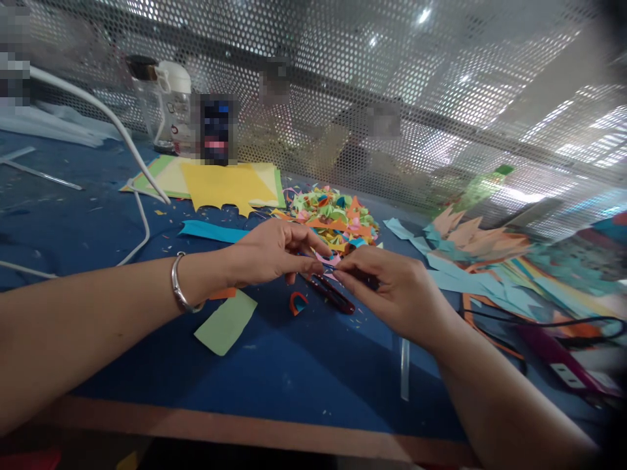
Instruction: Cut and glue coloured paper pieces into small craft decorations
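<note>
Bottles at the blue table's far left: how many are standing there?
2: a dark-lidded bottle and a white-lidded bottle to its right, both before the perforated screen. Others could be hidden behind.

The bracelet [175,284] is shiny metal, the green sheet [226,324] matt paper

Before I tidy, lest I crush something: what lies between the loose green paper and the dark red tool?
In the head view, a small red and blue curl lies there.
</note>
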A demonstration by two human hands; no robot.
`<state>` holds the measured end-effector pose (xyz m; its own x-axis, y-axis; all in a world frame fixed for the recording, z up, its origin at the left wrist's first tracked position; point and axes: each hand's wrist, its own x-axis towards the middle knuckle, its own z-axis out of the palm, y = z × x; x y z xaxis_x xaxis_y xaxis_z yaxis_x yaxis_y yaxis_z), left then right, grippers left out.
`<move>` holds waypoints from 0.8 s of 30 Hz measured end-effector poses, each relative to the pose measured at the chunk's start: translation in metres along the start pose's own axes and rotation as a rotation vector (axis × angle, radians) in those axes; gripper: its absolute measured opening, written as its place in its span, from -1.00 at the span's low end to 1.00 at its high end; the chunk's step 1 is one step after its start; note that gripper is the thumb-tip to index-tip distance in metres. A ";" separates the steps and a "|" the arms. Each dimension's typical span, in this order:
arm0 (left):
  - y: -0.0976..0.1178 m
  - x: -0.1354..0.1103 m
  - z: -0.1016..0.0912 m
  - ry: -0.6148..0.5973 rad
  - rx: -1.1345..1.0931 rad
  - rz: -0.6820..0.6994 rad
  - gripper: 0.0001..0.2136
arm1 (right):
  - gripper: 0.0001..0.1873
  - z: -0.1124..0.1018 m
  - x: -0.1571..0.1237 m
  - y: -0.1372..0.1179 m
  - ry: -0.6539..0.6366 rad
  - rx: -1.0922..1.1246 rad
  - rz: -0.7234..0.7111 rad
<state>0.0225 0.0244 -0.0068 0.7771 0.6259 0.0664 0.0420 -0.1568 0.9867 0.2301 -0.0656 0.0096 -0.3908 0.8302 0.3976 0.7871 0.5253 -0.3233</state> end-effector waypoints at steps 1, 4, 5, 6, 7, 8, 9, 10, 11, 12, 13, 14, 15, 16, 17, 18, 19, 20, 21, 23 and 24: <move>0.000 0.000 0.000 -0.004 0.014 0.023 -0.68 | -0.88 0.000 0.000 0.000 0.013 0.003 0.003; 0.003 -0.001 -0.002 -0.016 0.050 0.073 -0.63 | -0.89 -0.002 -0.001 -0.001 0.044 0.003 -0.005; 0.004 -0.001 -0.002 -0.020 0.057 0.075 -0.63 | -0.89 -0.002 -0.001 -0.001 0.050 0.001 -0.011; 0.005 -0.001 -0.002 -0.026 0.061 0.069 -0.63 | -0.89 -0.002 0.000 -0.001 0.053 0.001 -0.018; 0.006 -0.002 -0.002 -0.029 0.061 0.061 -0.63 | -0.89 -0.002 0.000 -0.001 0.055 0.000 -0.026; 0.008 -0.002 -0.002 -0.028 0.063 0.054 -0.63 | -0.89 -0.001 0.000 -0.002 0.055 0.000 -0.033; 0.009 -0.002 -0.002 -0.021 0.072 0.049 -0.64 | -0.89 -0.001 0.000 -0.002 0.055 -0.002 -0.040; 0.010 -0.002 -0.001 -0.007 0.090 0.050 -0.65 | -0.88 -0.001 0.000 -0.002 0.055 -0.005 -0.047; 0.011 -0.002 -0.001 0.011 0.113 0.052 -0.66 | -0.88 -0.001 0.000 -0.003 0.052 -0.009 -0.052; 0.011 -0.002 -0.001 0.028 0.137 0.053 -0.66 | -0.88 0.000 0.000 -0.003 0.051 -0.012 -0.055; 0.011 -0.002 0.000 0.043 0.158 0.052 -0.67 | -0.87 0.000 0.000 -0.004 0.050 -0.013 -0.058; 0.011 -0.002 0.000 0.049 0.168 0.050 -0.67 | -0.87 0.000 0.000 -0.004 0.053 -0.014 -0.062; 0.011 -0.002 -0.001 0.046 0.165 0.048 -0.68 | -0.87 0.000 0.000 -0.005 0.056 -0.015 -0.065; 0.010 -0.002 -0.001 0.035 0.152 0.043 -0.68 | -0.87 0.000 0.000 -0.005 0.059 -0.015 -0.068; 0.009 -0.002 -0.002 0.019 0.134 0.038 -0.69 | -0.87 0.001 0.000 -0.005 0.059 -0.017 -0.071; 0.008 -0.002 -0.002 0.001 0.118 0.033 -0.70 | -0.87 0.001 -0.001 -0.004 0.061 -0.020 -0.073; 0.008 -0.002 -0.003 -0.018 0.109 0.028 -0.72 | -0.88 0.001 -0.001 -0.004 0.060 -0.024 -0.074; 0.007 -0.002 -0.004 -0.034 0.110 0.023 -0.74 | -0.88 0.001 -0.001 -0.004 0.059 -0.028 -0.074; 0.007 -0.002 -0.005 -0.045 0.121 0.021 -0.76 | -0.88 0.001 -0.001 -0.003 0.055 -0.030 -0.074; 0.006 -0.002 -0.006 -0.057 0.156 0.025 -0.79 | -0.88 0.001 -0.002 -0.003 0.044 -0.031 -0.071; 0.006 -0.002 -0.007 -0.062 0.173 0.032 -0.79 | -0.88 0.001 -0.002 -0.003 0.036 -0.029 -0.067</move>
<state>0.0170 0.0272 0.0001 0.8169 0.5707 0.0832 0.1197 -0.3089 0.9435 0.2280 -0.0682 0.0088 -0.4265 0.7856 0.4483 0.7734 0.5737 -0.2696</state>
